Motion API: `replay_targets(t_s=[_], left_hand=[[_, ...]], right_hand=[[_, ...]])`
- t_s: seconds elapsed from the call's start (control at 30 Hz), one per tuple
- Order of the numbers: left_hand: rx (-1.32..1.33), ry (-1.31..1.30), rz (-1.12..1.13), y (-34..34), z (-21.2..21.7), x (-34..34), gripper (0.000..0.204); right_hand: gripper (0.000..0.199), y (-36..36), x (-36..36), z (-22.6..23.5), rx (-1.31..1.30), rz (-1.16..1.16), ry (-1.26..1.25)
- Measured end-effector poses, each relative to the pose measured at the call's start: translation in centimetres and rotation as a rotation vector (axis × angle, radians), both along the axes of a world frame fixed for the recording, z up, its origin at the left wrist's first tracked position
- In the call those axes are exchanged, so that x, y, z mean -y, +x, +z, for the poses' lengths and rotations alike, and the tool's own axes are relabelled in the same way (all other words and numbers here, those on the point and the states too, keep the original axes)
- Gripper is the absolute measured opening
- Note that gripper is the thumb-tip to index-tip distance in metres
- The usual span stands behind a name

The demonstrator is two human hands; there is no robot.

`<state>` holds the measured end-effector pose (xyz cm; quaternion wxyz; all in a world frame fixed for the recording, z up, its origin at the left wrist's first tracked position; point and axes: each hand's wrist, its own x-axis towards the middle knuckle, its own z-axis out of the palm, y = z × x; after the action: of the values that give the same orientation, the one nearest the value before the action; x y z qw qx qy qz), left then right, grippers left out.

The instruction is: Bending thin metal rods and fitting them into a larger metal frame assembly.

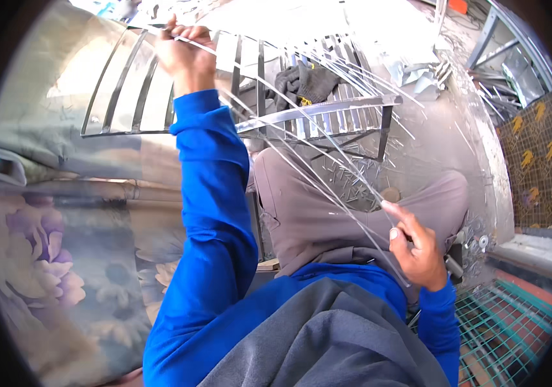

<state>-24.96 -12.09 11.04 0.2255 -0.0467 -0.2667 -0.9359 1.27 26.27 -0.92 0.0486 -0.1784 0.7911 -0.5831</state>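
Thin silvery metal rods (pixel 350 169) slant from the upper left down across my lap. My left hand (pixel 189 55), raised at the far left, is closed around their upper part. My right hand (pixel 418 251) is low on the right, near my thigh. Its index finger is stretched out and its tip touches or nearly touches one rod, with the thumb apart and the other fingers curled. The lower ends of other rods reach past it over my lap. Under the rods stands a slatted metal frame (pixel 327 109), with a dark grey knitted cloth or glove (pixel 305 84) on it.
More loose rods (pixel 379 80) lie beyond the frame. Short metal offcuts (pixel 353 180) litter the floor between my legs. On the left is a flower-patterned covering (pixel 44 251). A green wire grid (pixel 508 322) sits low on the right, below a brown patterned panel (pixel 534 161).
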Motion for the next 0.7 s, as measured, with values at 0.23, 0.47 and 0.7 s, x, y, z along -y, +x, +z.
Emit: replay_targets(t_s=[0.23, 0.47, 0.7], left_hand=[[-0.283, -0.011, -0.139, 3.8, 3.0, -1.3, 0.023], [-0.351, -0.017, -0.270, 6.4, 7.0, -3.7, 0.021], [-0.337, -0.110, -0.295, 7.8, 9.0, -4.3, 0.032]], right_hand=[[0.037, -1.8, 4.1, 0.1, -0.229, -0.161, 0.001], [0.041, -4.9, 7.5, 1.0, -0.447, -0.254, 0.041], [0.045, -4.8, 8.3, -0.6, -0.595, -0.283, -0.072]])
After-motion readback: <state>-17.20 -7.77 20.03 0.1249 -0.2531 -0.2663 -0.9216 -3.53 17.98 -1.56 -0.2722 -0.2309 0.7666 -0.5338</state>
